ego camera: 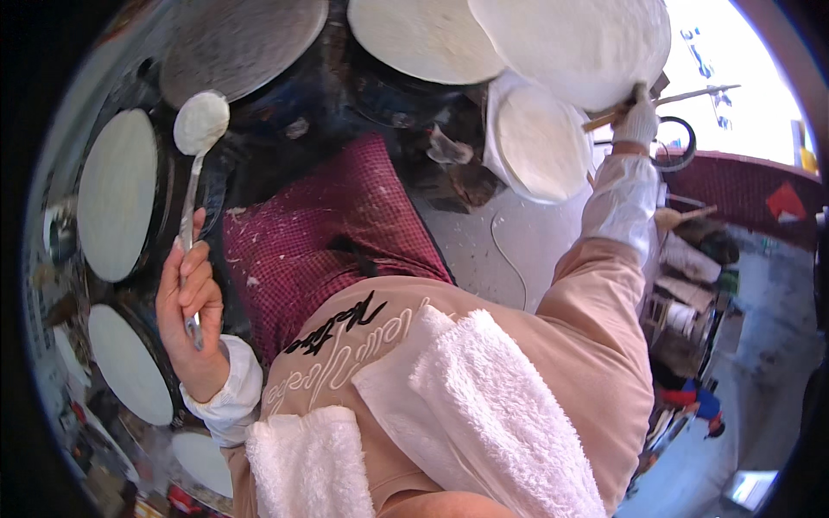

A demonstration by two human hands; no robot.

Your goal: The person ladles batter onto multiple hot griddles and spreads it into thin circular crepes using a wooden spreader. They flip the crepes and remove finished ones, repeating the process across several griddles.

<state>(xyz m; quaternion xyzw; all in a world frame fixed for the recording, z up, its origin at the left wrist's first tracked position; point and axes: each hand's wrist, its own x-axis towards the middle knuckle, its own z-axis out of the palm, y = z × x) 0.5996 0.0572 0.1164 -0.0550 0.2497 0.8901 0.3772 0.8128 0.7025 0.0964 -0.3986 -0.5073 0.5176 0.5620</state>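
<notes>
My bare left hand (191, 311) grips the handle of a metal ladle (193, 188). The ladle's bowl is coated with pale batter and points up, away from me. On the right, my right hand (636, 122) wears a whitish glove and has its fingers at the near edge of a large thin round flatbread (576, 52). A thin wooden stick (696, 94) crosses that same hand and sticks out on both sides. The flatbread overlaps a griddle with a pale round sheet (421, 39) on it. Just below lies a round stack of flatbreads (543, 146) on white cloth.
A greyish round griddle (243, 42) stands ahead on the left. More griddles with pale round sheets (118, 194) (129, 362) curve along my left side. A black ring (686, 146) and a wooden-handled brush (677, 217) are at right. A person (703, 401) is farther off.
</notes>
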